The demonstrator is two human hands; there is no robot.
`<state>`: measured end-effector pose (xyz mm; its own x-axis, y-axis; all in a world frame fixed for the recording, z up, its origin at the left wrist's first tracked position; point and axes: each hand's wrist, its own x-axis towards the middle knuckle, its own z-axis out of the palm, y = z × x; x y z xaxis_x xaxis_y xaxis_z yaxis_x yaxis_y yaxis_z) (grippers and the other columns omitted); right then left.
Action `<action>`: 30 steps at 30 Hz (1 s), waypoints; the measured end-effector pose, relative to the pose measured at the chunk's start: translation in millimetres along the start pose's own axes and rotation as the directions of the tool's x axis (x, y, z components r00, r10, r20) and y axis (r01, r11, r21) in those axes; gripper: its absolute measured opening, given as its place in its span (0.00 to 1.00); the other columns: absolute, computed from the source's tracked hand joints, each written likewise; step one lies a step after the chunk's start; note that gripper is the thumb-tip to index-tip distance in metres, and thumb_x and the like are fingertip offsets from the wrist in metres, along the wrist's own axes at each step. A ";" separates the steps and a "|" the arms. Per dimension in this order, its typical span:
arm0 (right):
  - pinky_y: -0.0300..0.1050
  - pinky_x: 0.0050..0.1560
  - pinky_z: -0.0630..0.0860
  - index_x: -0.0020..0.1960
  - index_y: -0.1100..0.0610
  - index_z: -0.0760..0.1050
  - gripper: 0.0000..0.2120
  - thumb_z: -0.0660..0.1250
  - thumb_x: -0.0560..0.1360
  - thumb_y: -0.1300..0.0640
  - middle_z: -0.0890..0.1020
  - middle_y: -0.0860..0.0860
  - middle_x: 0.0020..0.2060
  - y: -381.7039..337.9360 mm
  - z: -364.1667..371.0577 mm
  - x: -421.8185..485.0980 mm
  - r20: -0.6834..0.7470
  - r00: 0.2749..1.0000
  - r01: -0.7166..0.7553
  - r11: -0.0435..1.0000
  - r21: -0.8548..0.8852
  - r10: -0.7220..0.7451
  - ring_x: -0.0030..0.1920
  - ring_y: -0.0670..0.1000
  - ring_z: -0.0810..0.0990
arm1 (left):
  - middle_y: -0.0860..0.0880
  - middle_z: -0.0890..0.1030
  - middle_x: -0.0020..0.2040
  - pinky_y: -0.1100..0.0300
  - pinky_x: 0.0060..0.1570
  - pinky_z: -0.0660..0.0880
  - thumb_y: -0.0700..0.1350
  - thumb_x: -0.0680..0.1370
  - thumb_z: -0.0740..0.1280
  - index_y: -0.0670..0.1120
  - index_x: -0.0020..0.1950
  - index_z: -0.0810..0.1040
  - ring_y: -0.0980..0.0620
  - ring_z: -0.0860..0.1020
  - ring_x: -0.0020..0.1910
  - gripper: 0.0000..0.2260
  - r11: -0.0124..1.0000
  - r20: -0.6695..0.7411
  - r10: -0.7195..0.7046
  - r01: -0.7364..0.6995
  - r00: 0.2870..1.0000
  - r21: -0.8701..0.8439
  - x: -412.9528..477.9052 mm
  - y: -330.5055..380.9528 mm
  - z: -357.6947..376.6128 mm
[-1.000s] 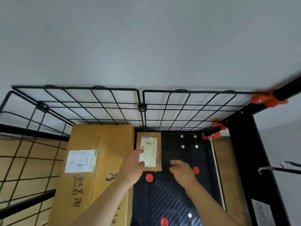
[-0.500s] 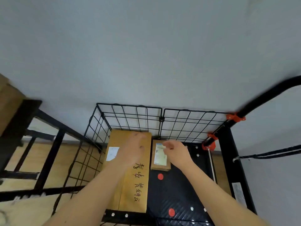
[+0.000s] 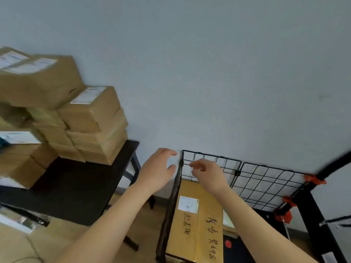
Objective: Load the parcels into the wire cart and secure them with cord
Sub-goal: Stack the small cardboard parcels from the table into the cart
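Cardboard parcels (image 3: 91,118) sit stacked on a black worktop (image 3: 76,186) at the left of the head view, while the wire cart (image 3: 266,179) stands at the lower right against a pale wall. Inside the cart lies 1 long parcel (image 3: 197,223) with a white label and handwriting on its top, its long axis running from the near edge toward the back mesh; a 2nd, smaller parcel (image 3: 228,222) peeks out beside it, mostly hidden by the right forearm. Both hands are raised and empty. The left hand (image 3: 157,171) hovers just outside the cart's left corner, its fingers (image 3: 169,152) spread apart and curled slightly, holding nothing. The right hand (image 3: 207,173) hangs over the cart's back corner, its fingers (image 3: 195,164) loosely bent with thumb and forefinger near each other but closed on nothing. The stack lies to the left of both hands and a little above them (blur there makes the count uncertain), so the left hand is the nearer one, with the closest boxes at the stack's right end. Judging from this, the next parcel is likely to come from that end, and the reach would run leftward across the gap between cart and worktop. No cord is visible around the parcels yet.
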<state>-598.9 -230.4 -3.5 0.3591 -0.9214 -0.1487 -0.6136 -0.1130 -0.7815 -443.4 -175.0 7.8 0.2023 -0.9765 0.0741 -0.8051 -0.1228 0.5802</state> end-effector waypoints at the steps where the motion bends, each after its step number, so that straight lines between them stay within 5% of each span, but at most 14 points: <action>1: 0.37 0.51 0.71 0.58 0.53 0.78 0.12 0.63 0.76 0.60 0.81 0.49 0.56 -18.1 10.6 -5.1 0.003 1.000 0.021 1.000 0.008 -0.021 0.51 0.45 0.76 | 0.55 0.68 0.68 0.64 0.60 0.66 0.45 0.79 0.62 0.52 0.68 0.69 0.57 0.70 0.64 0.17 1.000 -0.024 0.000 0.000 1.000 0.000 -8.5 -8.9 -16.5; 14: 0.37 0.53 0.69 0.58 0.55 0.79 0.13 0.63 0.76 0.62 0.80 0.49 0.56 -201.2 116.1 -44.9 -0.006 0.978 0.207 0.967 0.147 -0.209 0.52 0.46 0.75 | 0.56 0.69 0.67 0.65 0.55 0.68 0.45 0.78 0.64 0.53 0.68 0.69 0.56 0.70 0.64 0.18 0.998 -0.298 -0.051 0.041 0.953 -0.039 -92.0 -109.8 -184.1; 24: 0.40 0.50 0.73 0.61 0.54 0.76 0.15 0.62 0.75 0.60 0.79 0.52 0.55 -284.0 164.9 3.8 0.031 0.971 0.220 0.942 0.255 -0.236 0.52 0.50 0.77 | 0.53 0.67 0.70 0.57 0.63 0.67 0.47 0.78 0.65 0.54 0.70 0.67 0.54 0.67 0.68 0.21 0.972 -0.513 -0.208 0.118 0.833 -0.202 -70.1 -173.4 -265.3; 30: 0.49 0.62 0.74 0.60 0.52 0.75 0.13 0.63 0.76 0.53 0.77 0.50 0.58 -329.0 188.6 68.0 0.038 0.975 0.192 0.916 0.354 -0.219 0.59 0.52 0.77 | 0.52 0.65 0.72 0.53 0.67 0.65 0.50 0.77 0.65 0.53 0.72 0.64 0.53 0.65 0.70 0.23 0.955 -0.584 -0.267 0.128 0.766 -0.269 -18.7 -212.7 -314.1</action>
<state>-240.1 -185.8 129.2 0.5107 -0.8598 0.0030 -0.2443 -0.1484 -0.9583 -100.9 -75.0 137.8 0.6960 -0.6120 0.3756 -0.5930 -0.1948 0.7813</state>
